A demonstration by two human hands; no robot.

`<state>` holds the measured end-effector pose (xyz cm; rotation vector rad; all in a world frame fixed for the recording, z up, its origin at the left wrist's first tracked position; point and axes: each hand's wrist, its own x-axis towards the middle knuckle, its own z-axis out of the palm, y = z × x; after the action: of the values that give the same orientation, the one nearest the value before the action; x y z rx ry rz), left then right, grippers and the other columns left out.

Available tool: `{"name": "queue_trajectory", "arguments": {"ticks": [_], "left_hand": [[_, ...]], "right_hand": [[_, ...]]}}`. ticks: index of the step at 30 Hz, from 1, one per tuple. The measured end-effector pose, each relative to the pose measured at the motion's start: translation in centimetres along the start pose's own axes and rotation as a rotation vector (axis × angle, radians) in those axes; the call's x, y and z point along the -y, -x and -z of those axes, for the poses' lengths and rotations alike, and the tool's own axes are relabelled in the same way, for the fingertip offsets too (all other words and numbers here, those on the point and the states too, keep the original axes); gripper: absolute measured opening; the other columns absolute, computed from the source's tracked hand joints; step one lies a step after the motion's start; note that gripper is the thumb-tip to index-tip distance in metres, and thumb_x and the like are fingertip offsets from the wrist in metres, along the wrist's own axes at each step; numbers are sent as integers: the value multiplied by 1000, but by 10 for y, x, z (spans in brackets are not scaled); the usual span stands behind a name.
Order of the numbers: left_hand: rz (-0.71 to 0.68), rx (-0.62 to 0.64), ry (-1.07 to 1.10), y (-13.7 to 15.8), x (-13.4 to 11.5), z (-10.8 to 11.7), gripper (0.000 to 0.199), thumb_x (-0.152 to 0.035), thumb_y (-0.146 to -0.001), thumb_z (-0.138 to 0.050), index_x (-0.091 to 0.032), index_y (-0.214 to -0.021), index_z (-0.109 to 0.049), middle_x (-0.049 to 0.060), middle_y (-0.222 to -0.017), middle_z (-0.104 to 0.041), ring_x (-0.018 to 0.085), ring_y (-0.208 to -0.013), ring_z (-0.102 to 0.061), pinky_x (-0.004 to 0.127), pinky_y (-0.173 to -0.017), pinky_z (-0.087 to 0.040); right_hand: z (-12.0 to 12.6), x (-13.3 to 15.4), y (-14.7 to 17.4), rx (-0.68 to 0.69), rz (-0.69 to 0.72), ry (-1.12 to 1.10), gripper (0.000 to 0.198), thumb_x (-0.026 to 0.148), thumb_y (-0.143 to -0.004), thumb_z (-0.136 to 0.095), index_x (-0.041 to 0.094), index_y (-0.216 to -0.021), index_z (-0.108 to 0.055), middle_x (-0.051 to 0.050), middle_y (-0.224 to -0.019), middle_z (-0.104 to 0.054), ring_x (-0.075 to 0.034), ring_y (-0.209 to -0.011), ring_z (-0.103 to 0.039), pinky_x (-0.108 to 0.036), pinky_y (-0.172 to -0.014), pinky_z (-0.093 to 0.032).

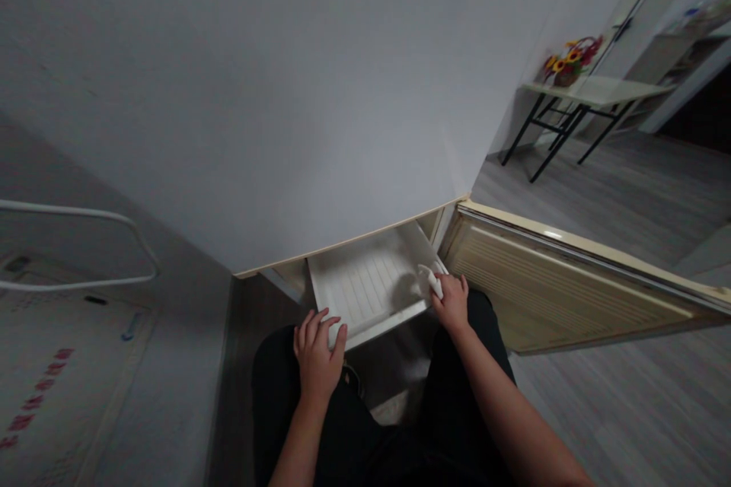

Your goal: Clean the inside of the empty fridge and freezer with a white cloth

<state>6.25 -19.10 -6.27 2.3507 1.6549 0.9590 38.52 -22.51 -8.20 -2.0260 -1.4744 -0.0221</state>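
A shallow white drawer (357, 285) with a ribbed bottom is pulled out of a low cabinet opening, between my knees. My left hand (317, 350) grips its front left corner, fingers curled over the side wall and thumb near the front edge. At the front right corner, my right hand (453, 303) is closed around a crumpled white cloth (431, 281). The cloth sticks out beyond the fingers and lies against the drawer's right wall. Part of the cloth is hidden in my palm.
To the right, the appliance door (571, 281) stands wide, its ribbed inner panel showing. A large pale panel (343, 91) rises above the drawer. On the left are a white tubular rail (74, 211) and a white box (57, 365) with red lettering. A folding table (605, 91) carries a flower basket (565, 76).
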Motion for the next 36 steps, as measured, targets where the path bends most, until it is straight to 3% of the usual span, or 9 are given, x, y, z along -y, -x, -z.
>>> {"name": "queue_trajectory", "arguments": {"ticks": [6,14,21,36], "left_hand": [[-37,81,-119,-9,-9,-12,25,-43,-93,-58,-22,-99,-70,12,-129,-68,37,-138,-46,54,-105,-44],[-6,188,-137,-8,-10,-8,25,-41,-96,-53,-23,-98,-70,7,-118,-74,37,-144,-40,52,-103,-46],[-43,159,-44,-9,-7,-9,23,-40,-95,-55,-22,-94,-70,9,-101,-76,37,-147,-37,50,-108,-45],[-61,140,-35,-7,-4,-12,21,-38,-95,-57,-22,-94,-69,9,-98,-75,36,-150,-31,49,-112,-43]], "right_hand": [[0,-2,-2,0,-7,-14,32,33,-94,-44,19,-116,-63,-9,-108,-69,-26,-110,-59,-51,-117,-20],[0,-2,-1,-16,8,-32,32,32,-91,-48,20,-116,-64,-8,-108,-69,-26,-107,-59,-50,-115,-22],[0,-2,-2,-24,-4,-58,32,32,-91,-48,20,-116,-64,-9,-109,-70,-26,-108,-60,-51,-114,-23],[1,-1,-2,-12,-27,-78,33,31,-90,-48,20,-116,-64,-9,-109,-70,-27,-109,-60,-51,-114,-22]]}}
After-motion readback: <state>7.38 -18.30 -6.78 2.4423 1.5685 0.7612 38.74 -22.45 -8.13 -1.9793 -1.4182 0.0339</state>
